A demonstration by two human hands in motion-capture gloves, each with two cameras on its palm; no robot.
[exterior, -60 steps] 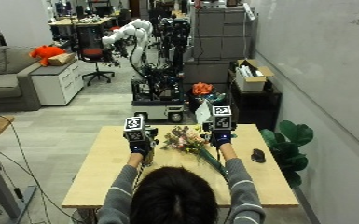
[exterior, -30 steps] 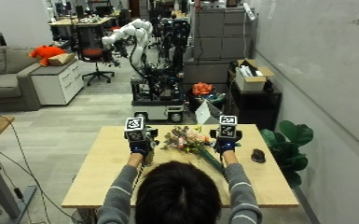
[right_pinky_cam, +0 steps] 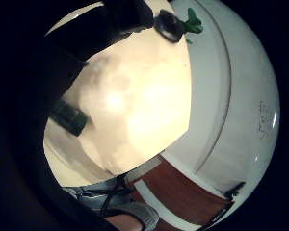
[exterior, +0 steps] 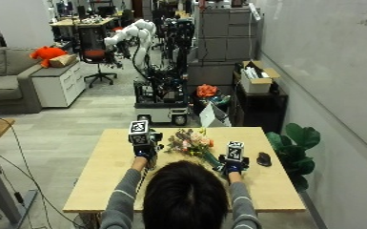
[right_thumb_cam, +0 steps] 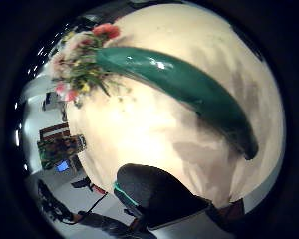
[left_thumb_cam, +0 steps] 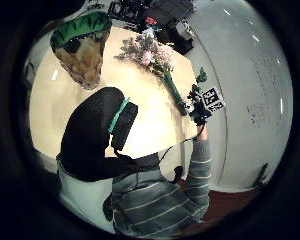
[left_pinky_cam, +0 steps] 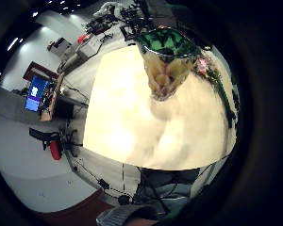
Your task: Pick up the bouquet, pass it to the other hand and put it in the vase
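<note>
Sitting at a light wooden table (exterior: 107, 176), a person reaches both gloved hands forward, seen from above and behind the head. Lying flat on the table between the hands is the bouquet (exterior: 192, 142), its pink, orange and pale blooms toward twelve o'clock and its dark green wrapped stem (right_thumb_cam: 189, 84) running back toward five o'clock. The right hand (exterior: 232, 167) is low over the stem's near end; its thumb-side palm view shows the stem filling the picture close beneath the palm, with one dark finger (right_thumb_cam: 154, 194) curved nearby. Whether the fingers are closed on the stem cannot be told. The left hand (exterior: 144, 149) is at about ten o'clock from the right hand, beside the blooms. Whether its fingers are curled or relaxed cannot be told. The vase (left_pinky_cam: 167, 61), amber glass with a green rim, stands on the table close to the left palm. A small dark object (exterior: 263, 159) lies at three o'clock from the right hand.
</note>
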